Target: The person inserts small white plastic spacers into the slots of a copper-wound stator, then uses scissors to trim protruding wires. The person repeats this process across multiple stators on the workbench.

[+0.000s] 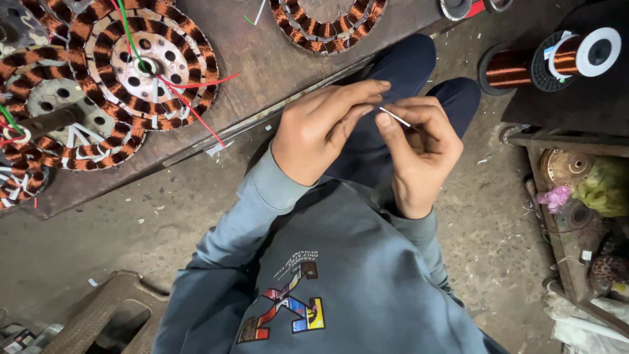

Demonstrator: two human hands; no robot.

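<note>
My left hand [324, 131] and my right hand [419, 154] meet above my lap, fingertips pinched together. Between them is a thin white sleeve or wire piece [395, 118]; my right thumb and forefinger grip it, and my left fingertips touch its end. I sit with dark blue trousers [406, 62] and a grey-blue sweatshirt [341, 275] with a coloured print. To the left, on a wooden board [262, 65], lie copper-wound stators [147, 62] with red, green and white leads.
Another wound stator [327, 23] lies at the board's top edge. A spool of copper wire [557, 59] rests on a dark bench at the upper right. A crate of parts and rags [583, 196] stands at the right. A plastic stool [111, 314] is at the lower left.
</note>
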